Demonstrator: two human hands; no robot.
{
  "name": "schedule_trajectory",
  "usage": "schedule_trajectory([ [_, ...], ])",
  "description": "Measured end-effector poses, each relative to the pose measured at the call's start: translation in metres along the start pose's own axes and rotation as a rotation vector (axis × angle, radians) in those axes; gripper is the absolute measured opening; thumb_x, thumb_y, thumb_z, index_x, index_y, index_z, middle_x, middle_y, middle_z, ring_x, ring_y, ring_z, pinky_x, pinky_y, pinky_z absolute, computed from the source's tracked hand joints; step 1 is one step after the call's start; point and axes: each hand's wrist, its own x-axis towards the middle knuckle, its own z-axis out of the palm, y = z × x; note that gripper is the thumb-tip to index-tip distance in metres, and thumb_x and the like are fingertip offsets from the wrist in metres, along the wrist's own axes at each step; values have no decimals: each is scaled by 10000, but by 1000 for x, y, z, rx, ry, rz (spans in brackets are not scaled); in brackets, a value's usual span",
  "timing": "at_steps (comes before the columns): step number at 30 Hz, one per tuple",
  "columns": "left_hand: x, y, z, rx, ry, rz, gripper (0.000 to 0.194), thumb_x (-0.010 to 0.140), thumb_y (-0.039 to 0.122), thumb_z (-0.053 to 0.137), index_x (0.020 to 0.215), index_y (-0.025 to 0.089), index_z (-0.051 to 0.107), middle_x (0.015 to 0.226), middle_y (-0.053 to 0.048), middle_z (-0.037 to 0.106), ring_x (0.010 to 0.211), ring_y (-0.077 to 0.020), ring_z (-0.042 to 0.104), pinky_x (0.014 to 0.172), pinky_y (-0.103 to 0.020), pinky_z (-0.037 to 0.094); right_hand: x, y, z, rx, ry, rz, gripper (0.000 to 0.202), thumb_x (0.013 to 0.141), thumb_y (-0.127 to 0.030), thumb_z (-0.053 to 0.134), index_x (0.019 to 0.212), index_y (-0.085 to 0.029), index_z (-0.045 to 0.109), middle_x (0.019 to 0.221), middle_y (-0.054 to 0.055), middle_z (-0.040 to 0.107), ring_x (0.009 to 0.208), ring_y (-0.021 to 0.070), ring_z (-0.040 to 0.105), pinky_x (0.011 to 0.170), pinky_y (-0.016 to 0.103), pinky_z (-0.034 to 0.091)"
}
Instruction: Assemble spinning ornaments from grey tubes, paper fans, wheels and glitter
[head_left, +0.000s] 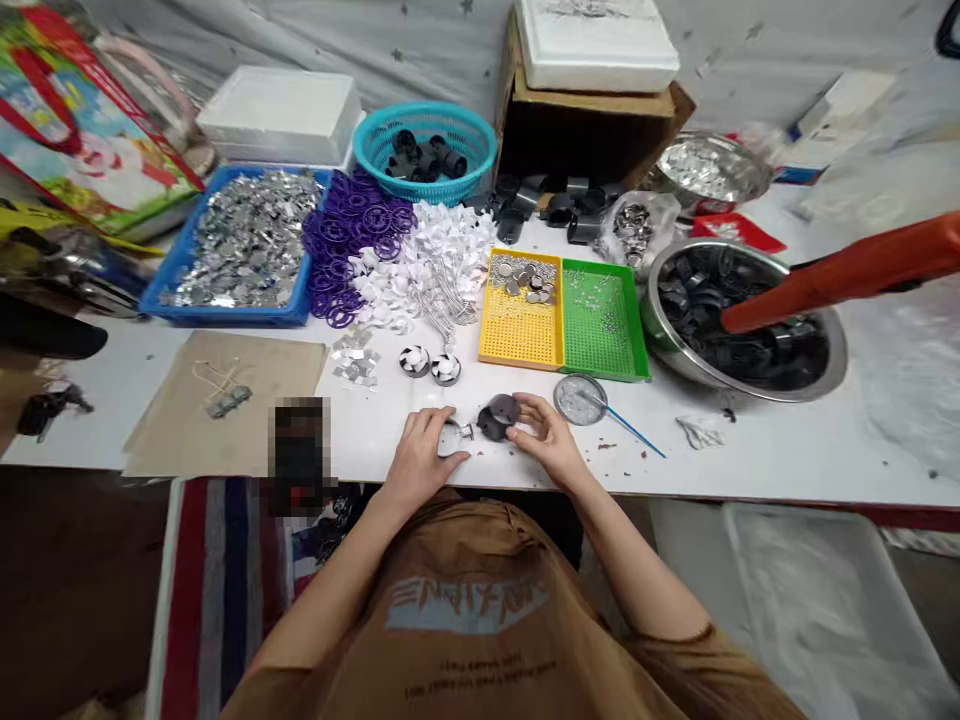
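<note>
Near the front edge of the white table, my left hand (418, 452) pinches a small pale round part (451, 437) with a little metal pin sticking out towards the right. My right hand (553, 440) grips a dark grey hollow cylinder (498, 417), its opening tilted towards me. The two parts are close but apart. Behind them lie two black rings with white fan blades (430, 366). Just right of my right hand is a round dish (579, 398) of clear stuff, with a blue thin stick (634, 430) leaning on its rim.
Yellow (517, 345) and green trays (606, 360) hold small metal pieces. A steel bowl (814, 385) of black parts has an orange-handled tool (847, 270) over it. Purple rings (337, 250), white blades (427, 260) and a blue tray (225, 315) lie behind left; cardboard (225, 420) lies left.
</note>
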Motion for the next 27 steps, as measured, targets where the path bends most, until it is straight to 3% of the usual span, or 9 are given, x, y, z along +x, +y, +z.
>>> schedule_trajectory([
  [4, -1, -2, -4, -32, 21, 1, 666, 737, 287, 763, 1307, 189, 433, 1191, -110, 540, 1126, -283, 487, 979, -429, 449, -13, -2, -13, -314, 0, -299, 604, 777, -192, 638, 1342, -233, 426, 1288, 120, 557, 1177, 265, 558, 952, 480, 539],
  [7, -3, -5, -7, -54, 43, -15, 618, 745, 272, 753, 1282, 199, 455, 1177, -103, 550, 1122, -279, 503, 970, -423, 457, -13, -2, -24, -575, -130, -555, 584, 794, -51, 508, 1338, -255, 447, 1297, 110, 548, 1273, 277, 475, 1052, 552, 434],
  [9, -4, -7, -9, -71, 47, -16, 568, 769, 257, 727, 1269, 202, 464, 1175, -101, 558, 1119, -272, 515, 967, -419, 461, -11, -3, -30, -662, -207, -634, 619, 757, 26, 435, 1304, -260, 484, 1375, 113, 477, 1369, 296, 361, 1067, 585, 397],
  [11, -6, -8, -9, -84, 49, -22, 544, 786, 255, 709, 1270, 206, 463, 1185, -101, 562, 1126, -271, 519, 971, -423, 461, -8, -5, -33, -689, -257, -664, 646, 708, 66, 402, 1256, -255, 523, 1466, 108, 367, 1427, 311, 259, 1080, 603, 367],
  [14, -8, -8, -12, -93, 70, -59, 601, 759, 311, 739, 1279, 204, 455, 1191, -110, 560, 1143, -289, 516, 982, -451, 454, -6, -11, -31, -647, -275, -645, 630, 716, 40, 424, 1278, -233, 506, 1513, 124, 279, 1424, 306, 272, 1088, 569, 376],
  [18, -14, -3, -24, -116, -47, -25, 772, 751, 290, 738, 1407, 238, 335, 1362, -124, 453, 1251, -309, 450, 1045, -472, 411, -1, -16, -23, -642, -248, -574, 577, 782, -74, 512, 1342, -196, 450, 1452, 168, 373, 1350, 288, 391, 1075, 521, 415],
  [21, -19, 1, -33, -113, -164, 17, 653, 824, 157, 610, 1409, 271, 344, 1340, -90, 491, 1230, -267, 483, 1031, -426, 429, 8, -21, -21, -659, -303, -560, 647, 736, -16, 464, 1356, -202, 440, 1405, 148, 451, 1339, 271, 409, 1086, 525, 403],
  [25, -24, 6, -30, -23, -125, -123, 491, 800, 229, 661, 1251, 213, 468, 1120, -83, 579, 1033, -271, 586, 872, -418, 513, 32, -38, -19, -671, -350, -599, 762, 638, 27, 419, 1358, -224, 434, 1443, 117, 429, 1374, 274, 365, 1108, 555, 360],
  [27, -25, 9, -25, 8, -59, -180, 548, 732, 336, 745, 1190, 186, 485, 1078, -91, 565, 1010, -292, 584, 850, -442, 519, 51, -48, -11, -675, -329, -649, 712, 664, 25, 414, 1331, -218, 458, 1415, 116, 460, 1343, 259, 405, 1101, 531, 377],
])
